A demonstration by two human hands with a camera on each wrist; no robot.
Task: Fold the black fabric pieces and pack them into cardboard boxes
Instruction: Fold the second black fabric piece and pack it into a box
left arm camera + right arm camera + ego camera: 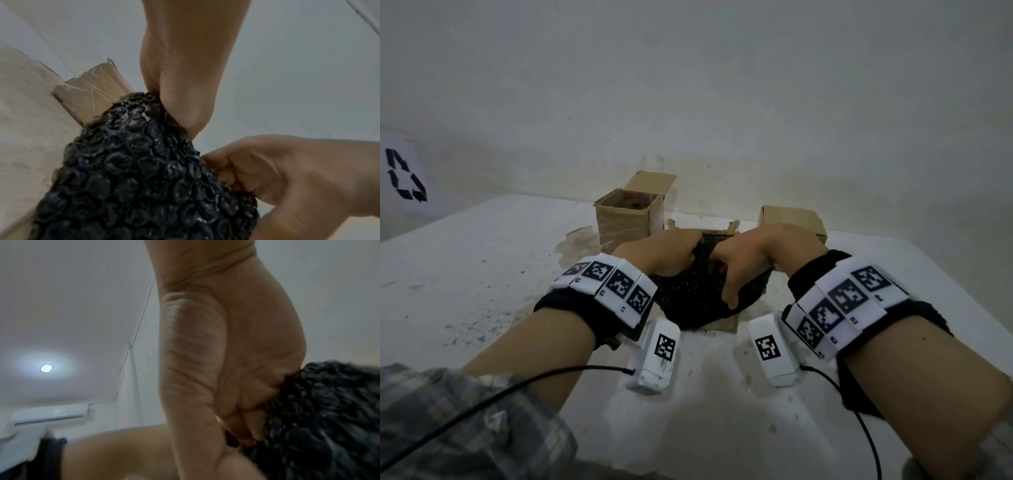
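Both hands grip one black fabric piece (698,291) at mid-tabletop (482,274): left hand (664,255) with fingers curled on its left top, right hand (753,253) pinching its right top. Beyond, toward the far edge, stand an open cardboard box (625,219) and a closed cardboard box (792,219).

The head view looks forward and down from above the table (482,274), taking in both forearms, the boxes and the far wall. The left wrist view looks up from low and very close along the left hand (185,65). The right wrist view likewise looks up, towards the ceiling light (47,368). All three share the black fabric (698,291).
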